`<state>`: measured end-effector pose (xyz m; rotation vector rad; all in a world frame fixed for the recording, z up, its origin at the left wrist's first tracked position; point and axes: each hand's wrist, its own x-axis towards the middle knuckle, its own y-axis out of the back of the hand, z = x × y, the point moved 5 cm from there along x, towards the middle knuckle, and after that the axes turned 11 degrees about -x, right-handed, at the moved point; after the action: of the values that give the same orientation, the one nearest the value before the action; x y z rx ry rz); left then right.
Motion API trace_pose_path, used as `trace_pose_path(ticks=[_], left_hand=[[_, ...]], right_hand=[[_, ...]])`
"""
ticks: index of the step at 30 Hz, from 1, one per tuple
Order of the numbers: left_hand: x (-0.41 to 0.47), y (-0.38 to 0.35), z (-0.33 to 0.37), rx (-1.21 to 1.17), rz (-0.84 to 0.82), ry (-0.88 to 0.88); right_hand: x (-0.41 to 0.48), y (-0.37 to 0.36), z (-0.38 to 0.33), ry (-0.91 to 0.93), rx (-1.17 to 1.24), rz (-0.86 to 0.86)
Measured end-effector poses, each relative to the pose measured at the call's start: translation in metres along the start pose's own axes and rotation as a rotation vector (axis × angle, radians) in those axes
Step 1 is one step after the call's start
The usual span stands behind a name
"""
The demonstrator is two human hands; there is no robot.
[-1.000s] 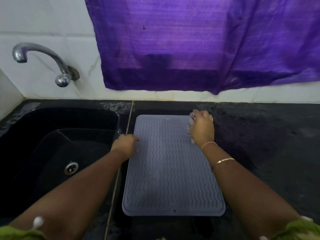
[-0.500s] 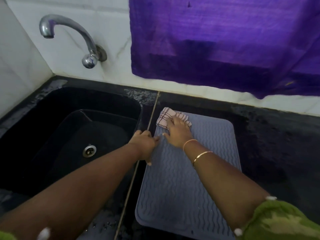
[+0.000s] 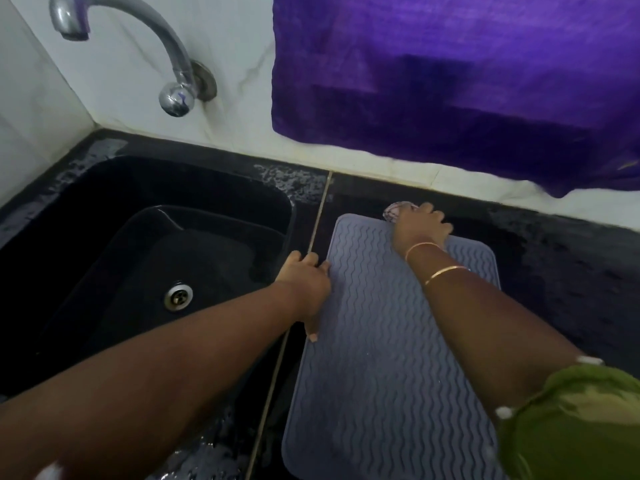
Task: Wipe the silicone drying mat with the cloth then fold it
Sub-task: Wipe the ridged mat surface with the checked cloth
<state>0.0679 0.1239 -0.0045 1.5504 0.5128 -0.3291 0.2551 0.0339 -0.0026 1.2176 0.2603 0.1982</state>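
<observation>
My right hand [image 3: 420,230], clutching the cloth [image 3: 394,211], has slid rightward along the mat [image 3: 381,358] at its far edge. My left hand [image 3: 304,282] grips its left edge; its near half lies open.

Black stone bench [image 3: 554,271], wet-looking in patches, dark sink [image 3: 173,185] sunk in at left. Flat on bench, right of thin seam [image 3: 318,220]: grey ribbed silicone drying mat [image 3: 381,375]; crumpled cloth [image 3: 394,211] at far edge, possibly overlapping bench.
</observation>
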Motion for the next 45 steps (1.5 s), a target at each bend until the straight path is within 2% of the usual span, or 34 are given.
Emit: trace_pose_path(ticks=[5,9,11,13,15,16,19,21,24,27,29,31,36,38,41,43,45], left_hand=[[0.010,0.002,0.007,0.071,-0.052,-0.058],[0.016,0.008,0.013,0.192,-0.031,-0.117],[0.017,0.010,0.014,0.204,-0.029,-0.135],[0.018,0.010,0.015,0.204,-0.039,-0.151],[0.019,0.009,0.014,0.196,-0.046,-0.167],[0.018,0.009,0.014,0.186,-0.045,-0.174],[0.017,0.008,0.009,0.139,-0.037,-0.179],[0.017,0.007,0.007,0.123,-0.023,-0.181],[0.016,0.006,0.004,0.103,-0.024,-0.190],[0.017,0.008,0.006,0.104,-0.042,-0.210],[0.017,0.007,0.006,0.095,-0.046,-0.218],[0.016,0.008,0.006,0.077,-0.037,-0.222],[0.011,0.008,0.004,0.036,-0.044,-0.178],[0.009,0.007,0.002,0.018,-0.049,-0.139],[0.006,0.006,0.000,-0.043,-0.049,-0.070],[0.004,0.006,0.000,-0.067,-0.047,-0.038],[0.002,0.005,0.000,-0.085,-0.040,-0.010]], right_hand=[[-0.031,0.013,-0.087,0.217,0.095,0.112],[-0.022,0.007,-0.054,0.336,-0.030,0.218],[-0.018,-0.006,-0.019,0.241,-0.130,0.264],[-0.014,-0.012,-0.003,0.060,-0.134,0.185],[-0.012,-0.006,-0.021,-0.077,-0.034,0.100],[-0.013,-0.002,-0.040,-0.069,0.026,0.075],[-0.023,0.008,-0.087,0.163,0.117,0.170],[-0.021,0.006,-0.070,0.235,0.071,0.231],[-0.011,-0.011,-0.015,0.070,-0.096,0.245],[-0.001,-0.020,0.026,-0.257,-0.050,0.069],[0.002,-0.018,0.027,-0.339,-0.002,-0.025],[-0.003,-0.006,0.002,-0.239,0.029,0.024],[-0.054,0.007,-0.090,0.273,0.044,0.255],[-0.044,0.000,-0.073,0.286,0.024,0.268],[-0.015,-0.007,-0.039,0.188,-0.007,0.232],[-0.002,-0.004,-0.031,0.106,0.057,0.161],[-0.004,0.001,-0.037,0.116,0.137,0.146]])
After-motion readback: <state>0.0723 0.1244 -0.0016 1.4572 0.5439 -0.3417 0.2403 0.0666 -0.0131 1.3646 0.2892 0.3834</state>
